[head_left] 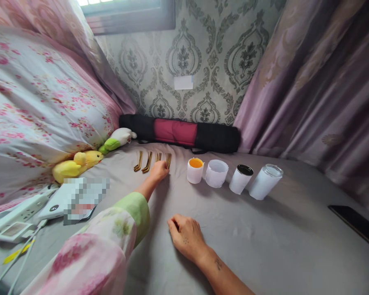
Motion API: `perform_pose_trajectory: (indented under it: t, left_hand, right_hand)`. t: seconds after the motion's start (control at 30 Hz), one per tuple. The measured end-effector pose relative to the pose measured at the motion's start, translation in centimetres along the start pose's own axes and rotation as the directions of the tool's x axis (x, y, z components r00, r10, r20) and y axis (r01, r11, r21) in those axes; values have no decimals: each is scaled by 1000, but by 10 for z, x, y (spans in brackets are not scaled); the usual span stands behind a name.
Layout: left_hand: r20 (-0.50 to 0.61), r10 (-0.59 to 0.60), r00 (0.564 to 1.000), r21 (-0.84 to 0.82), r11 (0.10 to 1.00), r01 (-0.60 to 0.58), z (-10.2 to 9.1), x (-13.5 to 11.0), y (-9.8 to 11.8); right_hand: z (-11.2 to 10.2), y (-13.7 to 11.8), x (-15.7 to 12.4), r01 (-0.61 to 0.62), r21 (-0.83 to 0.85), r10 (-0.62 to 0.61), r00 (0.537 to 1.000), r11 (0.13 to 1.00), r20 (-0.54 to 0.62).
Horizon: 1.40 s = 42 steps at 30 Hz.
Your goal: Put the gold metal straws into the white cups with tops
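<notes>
My left hand (159, 171) reaches out over the grey sheet, its fingers pinched at the near end of the rightmost bundle of thin gold-brown sticks (169, 157). Part of that bundle is hidden by the fingers. Beside it to the left, another bundle (158, 156) is partly covered by the hand. Two more bundles, bent at their near ends, lie further left: one in the middle (147, 162) and one at the outer end (138, 161). My right hand (187, 237) rests on the sheet nearer to me, loosely curled, with nothing visible in it.
Right of the bundles stand a white-wrapped cup with an orange inside (194, 173), a wide white cup (216, 174), a dark-mouthed can (240, 180) and a tall wrapped glass (264, 183). A black-and-red bag (175, 132) lies behind. Plush toys (80, 164) and a power strip (21, 215) are left.
</notes>
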<state>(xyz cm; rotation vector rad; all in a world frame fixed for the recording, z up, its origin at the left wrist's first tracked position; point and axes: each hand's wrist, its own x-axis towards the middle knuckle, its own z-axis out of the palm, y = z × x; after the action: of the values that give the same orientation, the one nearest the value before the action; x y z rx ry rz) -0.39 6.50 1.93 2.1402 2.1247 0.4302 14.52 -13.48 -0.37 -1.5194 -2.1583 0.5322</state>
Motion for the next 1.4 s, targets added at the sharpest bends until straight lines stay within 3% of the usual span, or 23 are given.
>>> perform_pose_trajectory:
  t: [1.4]
  left_hand:
    - [33,-81,996,-20,996,82,-3,-2,2]
  right_hand:
    - [2,1,1,10,-6,-10,1000,1000,-12]
